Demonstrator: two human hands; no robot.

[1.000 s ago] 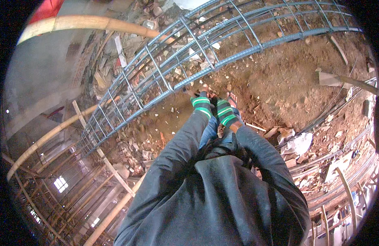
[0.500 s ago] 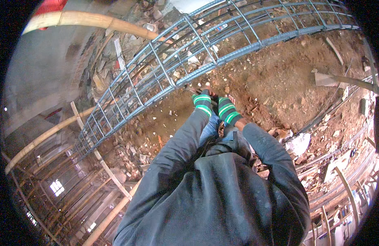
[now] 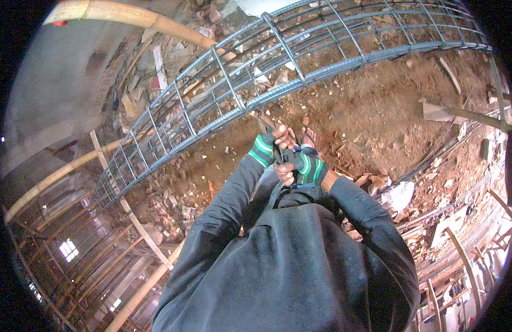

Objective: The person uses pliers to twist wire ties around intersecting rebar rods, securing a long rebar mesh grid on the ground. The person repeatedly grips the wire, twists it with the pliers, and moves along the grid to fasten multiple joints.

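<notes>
My left hand [image 3: 281, 136], in a green-and-black striped cuff with white lines, is closed around a dark, rusty pincer-like tool [image 3: 264, 121]. The tool's head points toward the lower edge of a long rebar cage [image 3: 305, 77]. Just below and nearer my body, my right hand [image 3: 286, 172], in a matching cuff, has its fingers curled in beside the tool's dark handle [image 3: 277, 155]. Whatever lies inside those fingers is hidden. Both hands are in front of my waist, apart from the cage. One foot [image 3: 309, 138] in a sandal shows beyond them.
Bamboo poles [image 3: 126, 17] prop the cage at the left. Below it runs brown soil [image 3: 377, 127] with scattered rubble. A wooden board [image 3: 435, 110], loose rods and broken white pieces [image 3: 401, 195] lie to the right. Bamboo scaffolding [image 3: 73, 221] fills the lower left.
Both hands have come up and closer to my body, with the fingers now showing more plainly. My right hand has moved left, below the left one. The view has shifted slightly.
</notes>
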